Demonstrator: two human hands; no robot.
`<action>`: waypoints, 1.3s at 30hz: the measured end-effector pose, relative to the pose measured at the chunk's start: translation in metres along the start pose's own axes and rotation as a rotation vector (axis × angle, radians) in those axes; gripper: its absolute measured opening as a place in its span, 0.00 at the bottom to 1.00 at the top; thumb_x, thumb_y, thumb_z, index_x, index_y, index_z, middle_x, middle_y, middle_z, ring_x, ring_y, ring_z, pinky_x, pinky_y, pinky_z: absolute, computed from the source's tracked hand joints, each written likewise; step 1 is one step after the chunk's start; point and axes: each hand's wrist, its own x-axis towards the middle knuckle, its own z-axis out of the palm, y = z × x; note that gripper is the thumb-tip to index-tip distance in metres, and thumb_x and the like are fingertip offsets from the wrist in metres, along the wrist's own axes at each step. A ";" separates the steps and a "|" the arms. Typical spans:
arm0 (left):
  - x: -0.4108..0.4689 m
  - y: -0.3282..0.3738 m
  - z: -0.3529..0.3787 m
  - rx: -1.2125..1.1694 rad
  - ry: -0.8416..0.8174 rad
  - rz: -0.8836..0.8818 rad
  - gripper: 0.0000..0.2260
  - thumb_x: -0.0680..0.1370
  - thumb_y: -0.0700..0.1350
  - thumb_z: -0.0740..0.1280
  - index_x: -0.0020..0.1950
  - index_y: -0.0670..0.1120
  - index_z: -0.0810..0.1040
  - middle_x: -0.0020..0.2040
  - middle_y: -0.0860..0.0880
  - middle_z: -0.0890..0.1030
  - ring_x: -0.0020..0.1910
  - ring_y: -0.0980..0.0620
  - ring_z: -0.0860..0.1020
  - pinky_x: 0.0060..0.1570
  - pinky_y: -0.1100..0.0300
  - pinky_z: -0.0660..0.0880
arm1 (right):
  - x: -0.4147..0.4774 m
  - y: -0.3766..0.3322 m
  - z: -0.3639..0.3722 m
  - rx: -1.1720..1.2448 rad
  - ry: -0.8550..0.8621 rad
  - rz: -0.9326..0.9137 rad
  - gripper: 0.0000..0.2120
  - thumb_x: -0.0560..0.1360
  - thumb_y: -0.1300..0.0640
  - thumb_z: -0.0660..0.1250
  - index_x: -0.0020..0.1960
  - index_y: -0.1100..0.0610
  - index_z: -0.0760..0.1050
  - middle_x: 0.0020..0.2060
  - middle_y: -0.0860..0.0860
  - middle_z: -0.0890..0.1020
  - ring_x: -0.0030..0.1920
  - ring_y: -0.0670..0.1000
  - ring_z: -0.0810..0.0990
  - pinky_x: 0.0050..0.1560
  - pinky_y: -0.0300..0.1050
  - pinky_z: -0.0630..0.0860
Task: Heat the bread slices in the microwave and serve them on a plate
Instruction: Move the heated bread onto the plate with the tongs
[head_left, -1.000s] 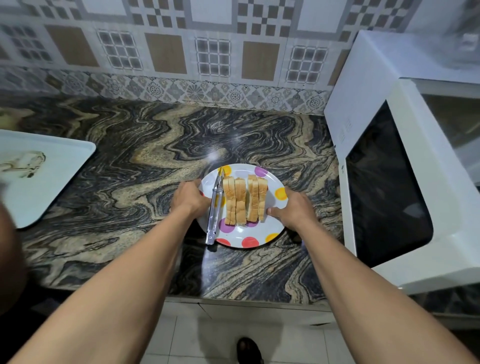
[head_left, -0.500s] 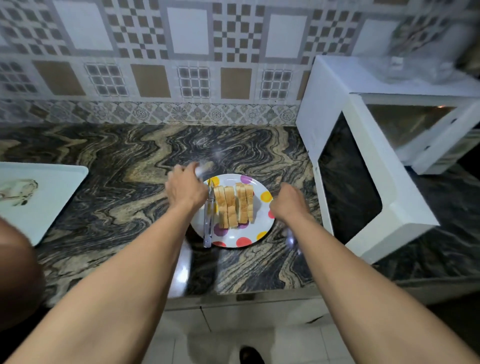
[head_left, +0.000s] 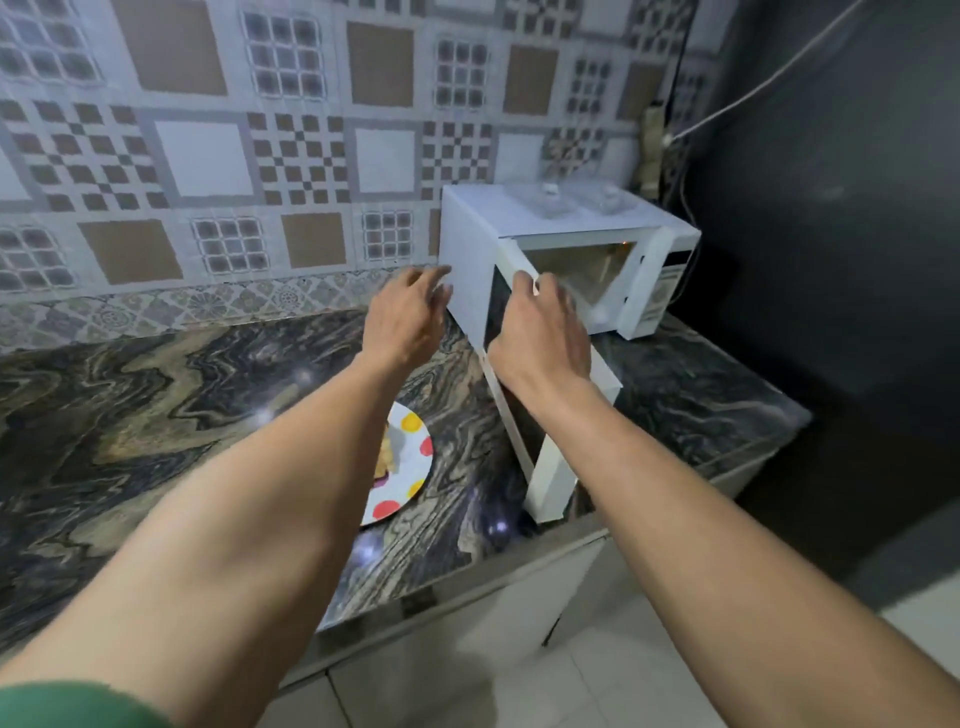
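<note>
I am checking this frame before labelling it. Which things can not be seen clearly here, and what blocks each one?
All in the head view:
- Plate: mostly hidden behind the left forearm.
- Bread slices: only a sliver shows, so no count is possible.
- Microwave cavity: the right hand and the open door cover much of it.
- Control panel: too small and blurred to read.
- Left hand: fingertips are motion-blurred.

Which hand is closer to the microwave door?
Right. The right hand is at the open microwave door's top edge; actual contact is unclear. The left hand hovers left of it, beside the microwave's side.
</note>
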 end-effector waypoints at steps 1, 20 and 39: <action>0.004 0.008 0.003 -0.018 -0.026 0.034 0.20 0.85 0.54 0.54 0.74 0.49 0.71 0.66 0.41 0.77 0.63 0.37 0.75 0.59 0.44 0.74 | 0.000 0.005 -0.004 -0.012 0.017 0.018 0.27 0.75 0.61 0.67 0.71 0.60 0.64 0.66 0.59 0.70 0.65 0.61 0.69 0.56 0.52 0.72; 0.052 0.080 0.067 -0.042 -0.425 0.248 0.24 0.85 0.59 0.45 0.80 0.54 0.61 0.82 0.44 0.55 0.81 0.43 0.51 0.78 0.40 0.49 | -0.009 0.082 0.004 -0.093 -0.346 0.242 0.35 0.81 0.54 0.54 0.81 0.58 0.39 0.81 0.56 0.42 0.80 0.59 0.39 0.77 0.64 0.42; 0.093 0.156 0.171 0.094 -0.101 0.215 0.36 0.81 0.62 0.39 0.78 0.42 0.65 0.79 0.41 0.64 0.80 0.43 0.55 0.78 0.43 0.49 | 0.087 0.249 0.009 -0.212 -0.330 -0.015 0.34 0.80 0.61 0.56 0.80 0.65 0.41 0.79 0.64 0.44 0.80 0.62 0.42 0.76 0.67 0.38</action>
